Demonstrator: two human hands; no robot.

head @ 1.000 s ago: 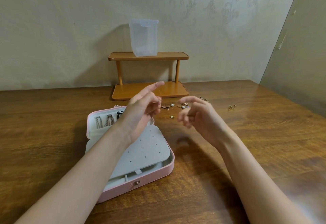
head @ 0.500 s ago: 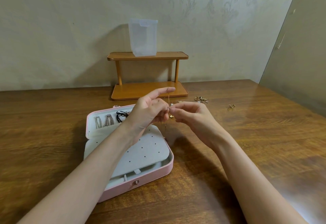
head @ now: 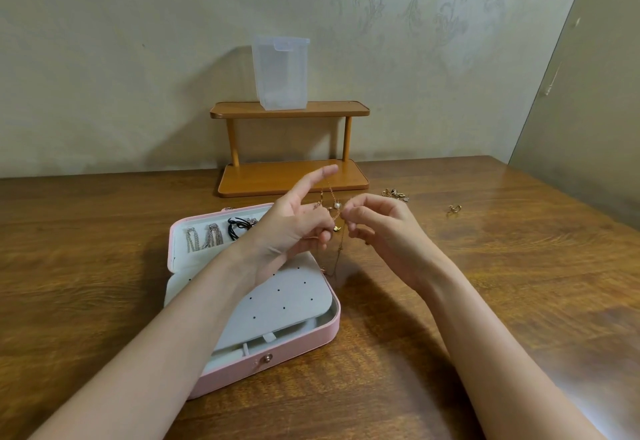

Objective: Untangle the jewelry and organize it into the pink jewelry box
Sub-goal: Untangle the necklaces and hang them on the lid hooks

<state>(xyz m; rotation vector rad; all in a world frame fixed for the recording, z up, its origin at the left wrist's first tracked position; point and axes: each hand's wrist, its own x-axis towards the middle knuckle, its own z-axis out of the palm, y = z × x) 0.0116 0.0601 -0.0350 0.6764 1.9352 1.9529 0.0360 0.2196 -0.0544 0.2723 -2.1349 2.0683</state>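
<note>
The pink jewelry box (head: pixel 298 346) lies open on the wooden table, with a grey perforated panel inside and silver chains (head: pixel 204 237) and a black piece (head: pixel 237 226) in its far compartments. Above the box's far right corner, my left hand (head: pixel 294 228) and my right hand (head: pixel 384 228) hold a thin gold chain (head: pixel 337 249) between them. The left index finger points up and away with the chain looped over it; the other left fingers curl on the chain. My right fingertips pinch it near a small pearl (head: pixel 336 205). The chain's loose end hangs down to the box edge.
A small two-tier wooden shelf (head: pixel 291 179) stands at the back against the wall, with a clear plastic container (head: pixel 280 72) on top. Loose gold jewelry pieces (head: pixel 394 194) and a single gold piece (head: pixel 454 209) lie on the table to the right.
My two hands came together from slightly apart and took up the gold chain, which now hangs between them. The left index finger stays raised.
</note>
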